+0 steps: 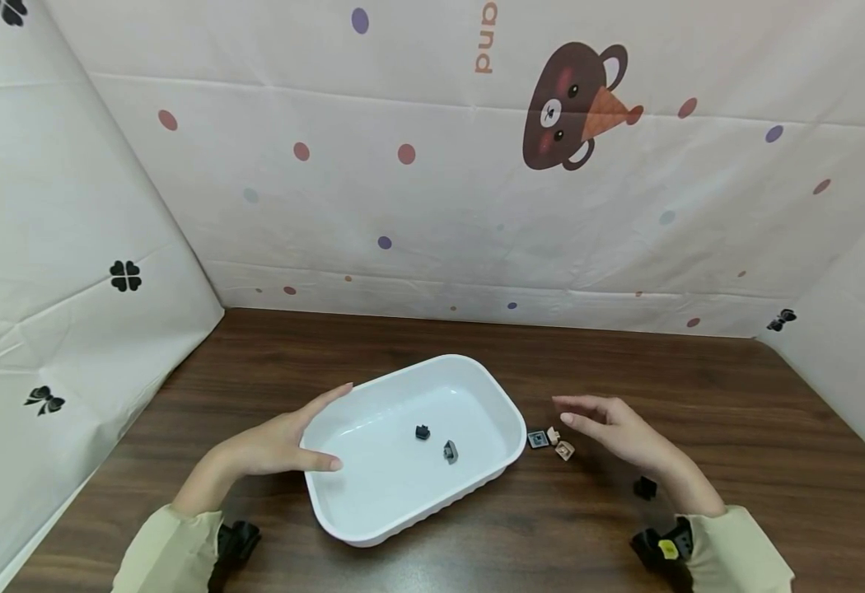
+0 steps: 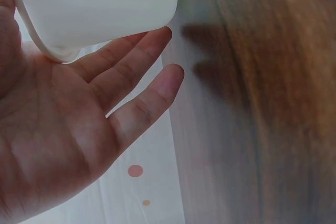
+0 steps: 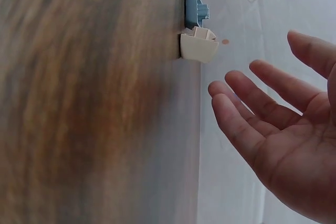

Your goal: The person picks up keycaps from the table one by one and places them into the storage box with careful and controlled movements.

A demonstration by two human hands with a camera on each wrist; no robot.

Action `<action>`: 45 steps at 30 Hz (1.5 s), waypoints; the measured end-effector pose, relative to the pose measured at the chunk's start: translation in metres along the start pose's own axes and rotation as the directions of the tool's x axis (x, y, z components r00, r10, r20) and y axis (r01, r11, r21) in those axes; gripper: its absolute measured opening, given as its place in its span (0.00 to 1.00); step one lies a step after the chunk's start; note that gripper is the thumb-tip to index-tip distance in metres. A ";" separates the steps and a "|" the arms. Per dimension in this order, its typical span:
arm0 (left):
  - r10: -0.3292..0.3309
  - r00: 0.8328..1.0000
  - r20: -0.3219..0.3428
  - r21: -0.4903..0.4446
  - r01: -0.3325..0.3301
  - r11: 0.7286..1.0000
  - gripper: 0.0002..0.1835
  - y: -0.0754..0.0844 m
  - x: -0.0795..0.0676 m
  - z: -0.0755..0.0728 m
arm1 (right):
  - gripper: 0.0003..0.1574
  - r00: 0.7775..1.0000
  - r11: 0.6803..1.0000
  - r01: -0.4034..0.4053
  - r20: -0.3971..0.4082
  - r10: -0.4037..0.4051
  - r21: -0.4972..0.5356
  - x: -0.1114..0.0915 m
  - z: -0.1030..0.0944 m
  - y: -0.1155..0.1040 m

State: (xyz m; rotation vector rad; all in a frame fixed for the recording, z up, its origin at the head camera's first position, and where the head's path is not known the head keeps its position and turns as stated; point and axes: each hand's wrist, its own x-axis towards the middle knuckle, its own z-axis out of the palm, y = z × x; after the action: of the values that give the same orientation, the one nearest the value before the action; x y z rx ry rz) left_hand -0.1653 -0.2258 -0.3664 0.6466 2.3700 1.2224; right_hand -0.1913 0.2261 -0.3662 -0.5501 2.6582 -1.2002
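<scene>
The left hand (image 1: pixel 277 441) holds the left end of a white plastic basin (image 1: pixel 395 502), its thumb over the rim inside and its other fingers outside. In the left wrist view, those fingers (image 2: pixel 139 111) spread beneath the basin's corner. A black keycap (image 1: pixel 422 432) and a grey keycap (image 1: pixel 451 451) lie on the basin floor. To the basin's right, a blue keycap (image 1: pixel 538 439) and two cream-pink ones (image 1: pixel 564 450) sit close together on the table. Just right of them hovers the right hand (image 1: pixel 621 428), fingers loosely bent, holding nothing; a gap shows in the right wrist view.
A small black piece (image 1: pixel 644 487) lies on the brown wood-grain table (image 1: pixel 551 535) beside the right wrist. A white printed sheet (image 1: pixel 462 206) rises behind the table, with further sheets at both sides. Each wrist wears a black device (image 1: pixel 662 548).
</scene>
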 end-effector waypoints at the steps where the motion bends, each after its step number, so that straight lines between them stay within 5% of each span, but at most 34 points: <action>1: -0.001 1.000 0.000 0.001 0.001 1.000 0.51 0.000 0.000 0.000 | 0.26 1.000 1.000 -0.007 0.005 0.007 0.009 0.000 0.000 0.001; 16: -0.008 1.000 0.002 -0.009 0.008 1.000 0.51 0.001 -0.001 0.000 | 0.24 0.995 0.996 -0.059 0.080 0.053 0.073 0.001 -0.003 0.008; 45: 0.002 1.000 -0.001 -0.007 -0.002 1.000 0.51 0.001 -0.001 0.000 | 0.19 0.965 0.959 0.081 0.220 -0.144 0.271 0.003 -0.001 0.020</action>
State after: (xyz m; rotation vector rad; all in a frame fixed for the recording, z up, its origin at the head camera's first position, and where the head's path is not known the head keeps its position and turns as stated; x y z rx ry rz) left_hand -0.1641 -0.2253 -0.3653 0.6465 2.3657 1.2309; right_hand -0.1992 0.2376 -0.3806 -0.7553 2.2532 -1.3903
